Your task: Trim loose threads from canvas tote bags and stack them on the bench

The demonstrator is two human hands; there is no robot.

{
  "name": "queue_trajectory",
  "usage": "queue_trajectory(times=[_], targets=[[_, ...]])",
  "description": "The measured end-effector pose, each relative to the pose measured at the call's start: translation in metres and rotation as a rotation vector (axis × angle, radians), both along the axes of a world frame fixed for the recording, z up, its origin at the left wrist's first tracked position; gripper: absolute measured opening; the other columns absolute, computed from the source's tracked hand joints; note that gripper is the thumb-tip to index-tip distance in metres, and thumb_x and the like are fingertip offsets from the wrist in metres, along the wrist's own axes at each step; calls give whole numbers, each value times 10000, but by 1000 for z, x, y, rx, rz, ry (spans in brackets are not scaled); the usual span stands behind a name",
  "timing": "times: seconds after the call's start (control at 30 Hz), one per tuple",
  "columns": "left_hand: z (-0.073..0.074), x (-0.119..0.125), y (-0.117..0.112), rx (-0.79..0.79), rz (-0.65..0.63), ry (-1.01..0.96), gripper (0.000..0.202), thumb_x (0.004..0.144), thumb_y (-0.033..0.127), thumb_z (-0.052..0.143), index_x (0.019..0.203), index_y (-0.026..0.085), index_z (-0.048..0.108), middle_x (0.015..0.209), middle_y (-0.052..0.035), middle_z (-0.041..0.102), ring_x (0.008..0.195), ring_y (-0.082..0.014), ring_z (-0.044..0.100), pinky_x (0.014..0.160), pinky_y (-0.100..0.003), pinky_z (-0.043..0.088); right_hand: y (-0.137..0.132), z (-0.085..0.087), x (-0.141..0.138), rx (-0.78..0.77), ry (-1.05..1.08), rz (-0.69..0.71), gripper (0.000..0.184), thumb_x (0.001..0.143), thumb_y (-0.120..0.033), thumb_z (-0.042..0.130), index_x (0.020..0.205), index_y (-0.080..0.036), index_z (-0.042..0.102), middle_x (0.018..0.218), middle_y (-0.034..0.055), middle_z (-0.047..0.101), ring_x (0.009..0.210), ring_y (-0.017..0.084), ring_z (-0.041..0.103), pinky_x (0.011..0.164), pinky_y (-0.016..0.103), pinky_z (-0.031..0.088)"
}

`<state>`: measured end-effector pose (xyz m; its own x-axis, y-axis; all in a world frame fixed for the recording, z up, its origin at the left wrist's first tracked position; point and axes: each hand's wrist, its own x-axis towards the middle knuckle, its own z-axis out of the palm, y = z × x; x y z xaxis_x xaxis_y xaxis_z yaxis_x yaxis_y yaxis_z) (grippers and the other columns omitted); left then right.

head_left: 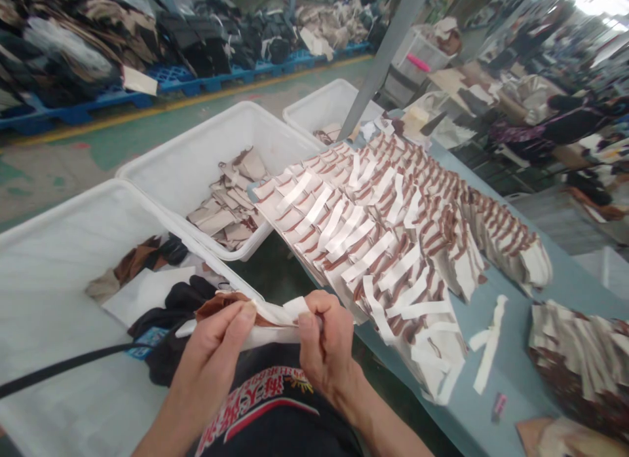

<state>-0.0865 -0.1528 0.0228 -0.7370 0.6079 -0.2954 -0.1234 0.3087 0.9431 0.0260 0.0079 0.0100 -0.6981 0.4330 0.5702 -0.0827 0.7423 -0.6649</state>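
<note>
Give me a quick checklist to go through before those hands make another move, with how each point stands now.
1. Left hand gripping the narrow, flexible brown-and-white piece: ok, it pinches one end.
2. Right hand gripping it too: ok, closed on the other end.
3. Layers of the piece lined up: cannot tell, the hands cover parts of them.
4. Thin, flat white strips in sight: ok, several lie across the overlapping cream pieces with brown edges.
5. All strips on those overlapping pieces: not ok, at least one lies directly on the flat-topped blue-grey table.
</note>
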Motion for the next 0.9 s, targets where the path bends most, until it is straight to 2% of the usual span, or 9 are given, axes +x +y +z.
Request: queue_trajectory(times=[0.1,0.23,0.3,0.4,0.57,0.67,0.73,0.8,0.9], targets=[[13,-4,0,-32,-38,102,495,1086,592,588,801,230,769,792,-28,784,730,-230,707,702,-284,565,6,23,6,-33,40,157,142,1098,-122,521,1059,-258,535,894,25,777,781,182,752,744,331,588],[26,-2,2,-30,-76,226,448,1080,488,563,735,246,713,677,16,733,608,-197,699,596,-258,547,6,39,2,100,54,382,131,1158,-204,559,1037,-251,541,981,54,848,896,162,812,879,312,635],[29,2,3,-12,-62,296,439,1074,435,553,689,254,664,609,44,657,534,-167,631,531,-244,495,1,39,-4,71,62,381,125,1151,-190,573,1041,-244,544,969,49,839,918,149,811,890,291,625],[25,7,0,-32,-14,333,444,1074,429,541,670,256,602,585,57,578,505,-153,561,506,-243,453,-11,35,-8,-62,37,293,117,1112,-158,580,1047,-245,537,944,21,798,908,155,781,885,309,590],[11,11,-6,-31,-77,145,495,1113,516,560,719,233,658,674,11,649,616,-186,596,602,-260,490,-21,32,10,-200,-107,168,126,1129,-159,510,1053,-241,568,972,18,740,898,189,683,942,392,531],[10,7,-8,42,-139,-44,574,1093,631,605,717,216,734,678,-17,667,622,-193,572,597,-270,484,-12,38,23,-473,-316,157,239,1190,-289,495,986,-229,603,900,15,656,802,181,617,758,333,512],[10,3,-11,69,-148,-169,617,1056,712,641,731,205,776,709,-41,693,637,-203,580,590,-275,494,-4,46,25,-591,-414,193,311,1195,-381,536,941,-223,616,871,5,625,741,168,574,666,312,465],[10,1,-14,77,-144,-249,619,1017,749,686,759,198,801,752,-54,710,670,-218,605,593,-281,521,2,56,22,-608,-434,253,325,1178,-417,585,923,-220,628,893,5,630,785,170,589,691,307,464],[8,-1,-18,76,-127,-267,604,978,738,738,694,206,750,722,-42,673,671,-219,593,606,-292,553,2,67,15,-527,-412,308,264,1155,-344,615,921,-223,617,944,5,657,930,182,628,815,312,482]])
